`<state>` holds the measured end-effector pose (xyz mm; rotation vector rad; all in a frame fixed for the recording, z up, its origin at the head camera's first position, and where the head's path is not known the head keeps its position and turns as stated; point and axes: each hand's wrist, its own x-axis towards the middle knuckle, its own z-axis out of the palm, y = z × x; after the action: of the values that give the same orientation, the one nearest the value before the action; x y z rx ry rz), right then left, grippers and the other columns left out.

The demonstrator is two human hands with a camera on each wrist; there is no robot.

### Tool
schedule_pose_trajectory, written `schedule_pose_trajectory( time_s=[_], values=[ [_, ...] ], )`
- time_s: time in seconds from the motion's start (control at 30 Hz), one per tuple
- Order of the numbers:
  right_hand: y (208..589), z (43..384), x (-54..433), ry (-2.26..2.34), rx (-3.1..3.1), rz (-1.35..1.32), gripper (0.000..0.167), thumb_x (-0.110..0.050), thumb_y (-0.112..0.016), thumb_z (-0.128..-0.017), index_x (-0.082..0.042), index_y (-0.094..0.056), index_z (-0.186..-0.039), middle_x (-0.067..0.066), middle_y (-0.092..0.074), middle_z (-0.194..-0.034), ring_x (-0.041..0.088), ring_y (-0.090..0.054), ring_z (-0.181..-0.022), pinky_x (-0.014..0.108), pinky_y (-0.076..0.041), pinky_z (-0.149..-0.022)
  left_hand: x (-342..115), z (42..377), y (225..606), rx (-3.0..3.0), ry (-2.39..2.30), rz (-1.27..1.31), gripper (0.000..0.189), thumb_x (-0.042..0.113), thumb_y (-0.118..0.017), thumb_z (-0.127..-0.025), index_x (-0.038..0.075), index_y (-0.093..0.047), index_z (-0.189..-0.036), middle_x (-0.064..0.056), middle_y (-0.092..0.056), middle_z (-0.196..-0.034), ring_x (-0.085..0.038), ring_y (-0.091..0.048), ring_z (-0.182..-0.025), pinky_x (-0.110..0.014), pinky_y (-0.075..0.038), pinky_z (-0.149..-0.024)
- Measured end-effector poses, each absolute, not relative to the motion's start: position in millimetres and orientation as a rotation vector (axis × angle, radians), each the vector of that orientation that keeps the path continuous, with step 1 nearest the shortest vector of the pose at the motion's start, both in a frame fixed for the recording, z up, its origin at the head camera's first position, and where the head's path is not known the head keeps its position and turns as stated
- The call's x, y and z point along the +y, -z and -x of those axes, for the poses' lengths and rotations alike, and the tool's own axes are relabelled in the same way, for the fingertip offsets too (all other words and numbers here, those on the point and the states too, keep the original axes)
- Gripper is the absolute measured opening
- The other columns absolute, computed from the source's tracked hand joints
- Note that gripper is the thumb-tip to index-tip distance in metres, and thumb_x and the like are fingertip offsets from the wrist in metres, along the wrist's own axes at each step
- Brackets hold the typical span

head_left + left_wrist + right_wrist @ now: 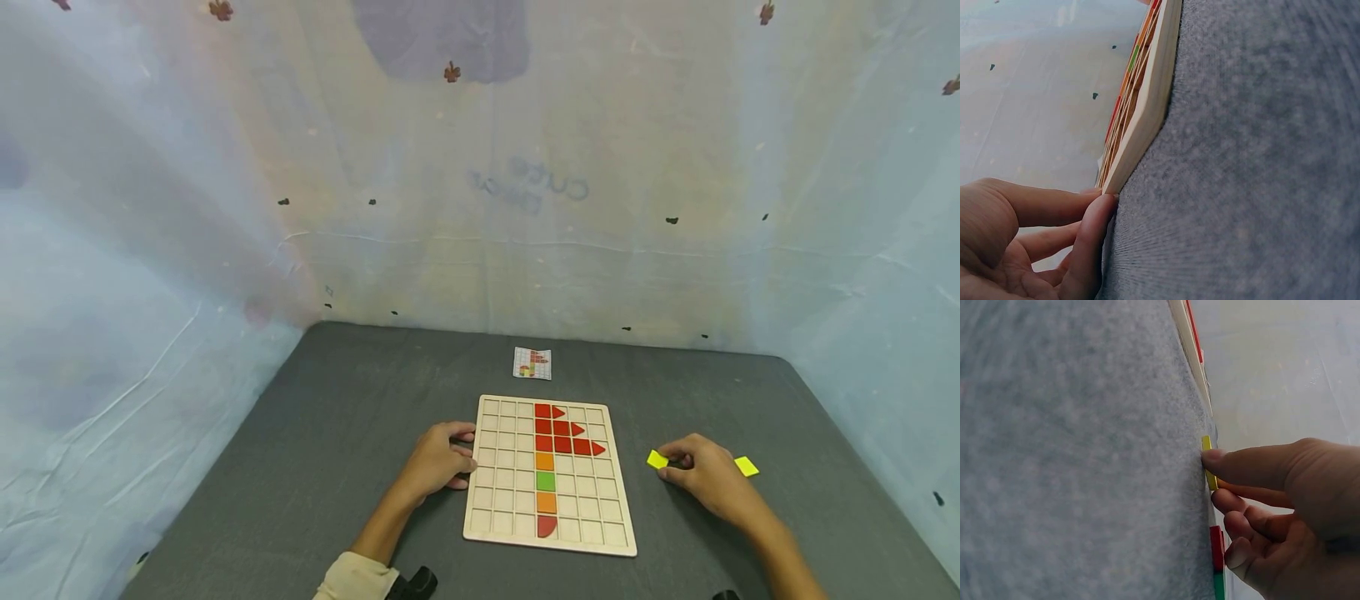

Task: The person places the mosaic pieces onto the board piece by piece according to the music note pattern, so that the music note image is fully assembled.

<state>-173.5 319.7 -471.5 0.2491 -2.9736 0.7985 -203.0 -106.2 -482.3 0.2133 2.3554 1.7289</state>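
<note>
A wooden grid board (pixel 506 479) lies flat on the table, with a column of coloured pieces and red rows near its top. At the board's left edge, my left hand (pixel 437 458) grips the rim; the left wrist view shows the thumb and a finger meeting on the board's edge (pixel 1138 140). Right of the board, my right hand (pixel 708 473) pinches a yellow square tile (pixel 657 459) between thumb and finger, close to the tabletop. A second yellow tile (pixel 746 466) lies just beyond that hand. In the right wrist view, a red piece (pixel 1217 548) and a green piece (pixel 1219 584) sit beside the curled fingers.
A small pattern card (pixel 532 363) lies behind the board, printed with a coloured grid figure. The dark grey table (pixel 360 392) reaches back to a pale hanging sheet (pixel 480 275), which also encloses both sides.
</note>
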Motion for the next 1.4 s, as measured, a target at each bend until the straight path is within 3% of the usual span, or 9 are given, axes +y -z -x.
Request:
schedule_pose_trajectory(
  time_s=[0.33,0.77,1.4],
  values=[
    [467.2,170.4,316.9,-0.827,-2.974,-0.246,0.025,-0.014,-0.086,-0.088,-0.005,-0.078,-0.11,0.005,-0.071,-0.106,0.016,-0.064,-0.09,0.031,-0.054,-0.073,-106.7,204.0,485.2,2.349,-1.74,-0.244,0.063,-0.004,-0.076,-0.083,-0.008,-0.059,-0.144,-0.021,-0.062,-0.133,-0.027,-0.07,-0.104,-0.036,-0.065,-0.06],
    [458.0,165.4,282.3,-0.931,-2.984,-0.309,0.025,-0.017,-0.086,-0.089,-0.012,-0.077,-0.112,-0.001,-0.07,-0.109,0.014,-0.06,-0.095,0.029,-0.054,-0.077,-105.8,204.4,485.4,2.351,-1.741,-0.224,0.064,-0.005,-0.076,-0.082,-0.006,-0.06,-0.144,-0.02,-0.063,-0.133,-0.027,-0.07,-0.105,-0.036,-0.065,-0.06],
    [459.8,155.3,212.7,-1.105,-2.86,-0.774,0.021,-0.012,-0.085,-0.087,-0.014,-0.076,-0.106,-0.007,-0.067,-0.101,0.01,-0.059,-0.088,0.026,-0.054,-0.075,-105.6,203.5,483.7,2.343,-1.748,-0.212,0.064,-0.005,-0.076,-0.082,-0.007,-0.059,-0.144,-0.021,-0.063,-0.133,-0.027,-0.07,-0.105,-0.036,-0.065,-0.06]
  ],
)
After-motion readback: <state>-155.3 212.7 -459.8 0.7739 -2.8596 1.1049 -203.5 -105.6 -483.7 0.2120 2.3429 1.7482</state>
